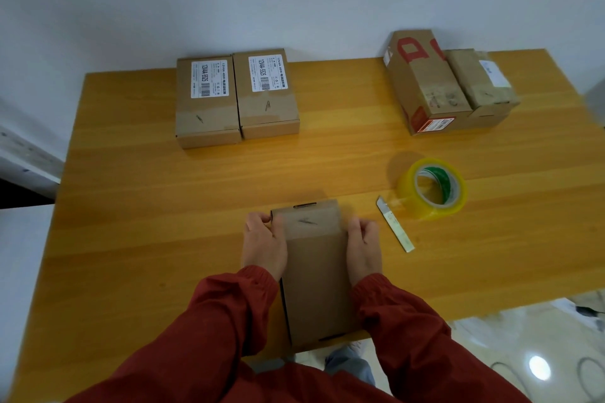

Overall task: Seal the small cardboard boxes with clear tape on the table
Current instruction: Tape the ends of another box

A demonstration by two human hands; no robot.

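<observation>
A plain brown cardboard box (pixel 316 275) lies lengthwise at the table's near edge, its near end past the edge. A strip of clear tape covers its far end. My left hand (pixel 263 244) grips its left side near the far corner, fingers curled on the edge. On the opposite side my right hand (pixel 363 247) grips the box the same way. A roll of clear yellowish tape (pixel 432 188) stands to the right, and a white box cutter (pixel 394 224) lies beside it.
Two labelled cardboard boxes (pixel 237 96) sit side by side at the back left of the wooden table (pixel 147 206). At the back right stand a box with red print (pixel 422 82) and a smaller box (pixel 481 85). A white wall rises behind.
</observation>
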